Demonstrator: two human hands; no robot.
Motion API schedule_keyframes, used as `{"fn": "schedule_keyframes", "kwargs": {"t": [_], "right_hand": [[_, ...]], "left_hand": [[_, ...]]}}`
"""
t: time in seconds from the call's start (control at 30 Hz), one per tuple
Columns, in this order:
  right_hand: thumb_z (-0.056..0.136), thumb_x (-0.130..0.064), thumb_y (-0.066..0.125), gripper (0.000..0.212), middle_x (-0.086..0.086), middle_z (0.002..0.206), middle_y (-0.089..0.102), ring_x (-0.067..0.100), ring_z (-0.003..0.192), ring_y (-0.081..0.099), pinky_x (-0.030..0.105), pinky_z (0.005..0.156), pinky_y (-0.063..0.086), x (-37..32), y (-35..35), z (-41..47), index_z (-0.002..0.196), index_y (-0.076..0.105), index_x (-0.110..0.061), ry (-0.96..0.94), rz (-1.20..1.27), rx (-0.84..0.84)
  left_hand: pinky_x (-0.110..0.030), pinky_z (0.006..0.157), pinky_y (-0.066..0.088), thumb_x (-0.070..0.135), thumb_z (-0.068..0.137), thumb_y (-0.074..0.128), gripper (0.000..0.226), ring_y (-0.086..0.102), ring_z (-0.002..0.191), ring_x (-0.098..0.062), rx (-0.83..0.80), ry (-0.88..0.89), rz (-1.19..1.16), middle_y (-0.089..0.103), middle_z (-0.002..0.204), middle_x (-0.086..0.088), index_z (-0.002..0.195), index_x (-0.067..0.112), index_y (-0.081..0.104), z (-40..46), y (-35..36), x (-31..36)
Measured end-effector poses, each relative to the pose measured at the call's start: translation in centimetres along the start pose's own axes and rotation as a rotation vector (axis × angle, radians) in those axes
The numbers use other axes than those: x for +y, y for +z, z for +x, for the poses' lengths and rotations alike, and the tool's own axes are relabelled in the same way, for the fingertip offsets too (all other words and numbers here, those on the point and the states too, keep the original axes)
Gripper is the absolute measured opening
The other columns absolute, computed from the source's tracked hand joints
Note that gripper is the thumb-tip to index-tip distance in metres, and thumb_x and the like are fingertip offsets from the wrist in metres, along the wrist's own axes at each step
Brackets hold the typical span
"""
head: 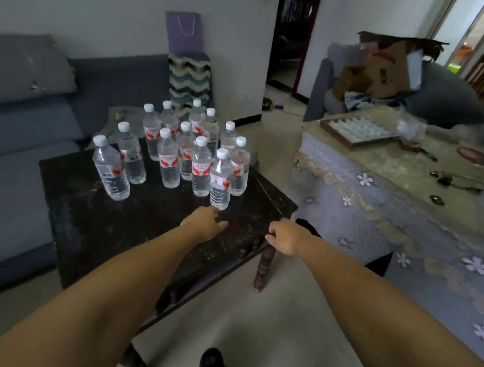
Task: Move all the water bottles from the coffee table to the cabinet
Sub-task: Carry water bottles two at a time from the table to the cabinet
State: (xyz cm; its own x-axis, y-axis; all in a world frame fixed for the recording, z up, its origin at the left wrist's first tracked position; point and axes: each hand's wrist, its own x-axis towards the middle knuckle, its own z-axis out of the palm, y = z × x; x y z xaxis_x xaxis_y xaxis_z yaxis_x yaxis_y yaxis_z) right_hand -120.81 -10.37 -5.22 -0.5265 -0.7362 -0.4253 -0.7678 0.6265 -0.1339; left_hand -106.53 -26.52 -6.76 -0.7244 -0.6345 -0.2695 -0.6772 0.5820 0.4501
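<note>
Several clear water bottles (176, 151) with white caps and red-and-white labels stand upright in a cluster on the far half of a dark wooden coffee table (119, 231). The nearest bottle (220, 180) stands at the cluster's front right. My left hand (203, 224) hovers over the table just below that bottle's base, fingers loosely curled, holding nothing. My right hand (284, 236) is over the table's right corner, fingers curled in, empty. No cabinet is in view.
A grey sofa (19, 140) runs along the left behind the table. A larger table with a floral cloth (394, 202) stands to the right, carrying a tray and small items. A second sofa with cardboard boxes (385, 70) is at the back right. A doorway (291, 38) opens behind.
</note>
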Motion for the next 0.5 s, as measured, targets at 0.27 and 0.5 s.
{"fn": "schedule_keyframes", "kwargs": {"t": [0.27,0.5], "right_hand": [[0.1,-0.033,0.045,0.043,0.016,0.136,0.051,0.031,0.121,0.053,0.038,0.103,0.044,1.5,-6.1,15.0,0.134,0.051,-0.007,-0.013,0.038,-0.001],[0.093,-0.034,0.059,0.063,0.015,0.146,0.042,0.032,0.134,0.044,0.043,0.109,0.04,1.5,-5.0,23.0,0.145,0.035,-0.009,0.071,0.227,0.035]], "left_hand": [[-0.045,0.101,0.046,0.042,0.091,0.055,0.046,0.059,0.115,-0.031,-0.054,-0.042,-0.121,0.062,0.127,-0.013,0.126,0.012,0.057,14.3,-1.4,-0.2],[-0.044,0.103,0.047,0.052,0.07,0.074,0.074,0.06,0.117,-0.024,-0.075,-0.148,-0.371,0.063,0.128,-0.002,0.134,0.022,0.052,19.9,0.7,-2.9]]}}
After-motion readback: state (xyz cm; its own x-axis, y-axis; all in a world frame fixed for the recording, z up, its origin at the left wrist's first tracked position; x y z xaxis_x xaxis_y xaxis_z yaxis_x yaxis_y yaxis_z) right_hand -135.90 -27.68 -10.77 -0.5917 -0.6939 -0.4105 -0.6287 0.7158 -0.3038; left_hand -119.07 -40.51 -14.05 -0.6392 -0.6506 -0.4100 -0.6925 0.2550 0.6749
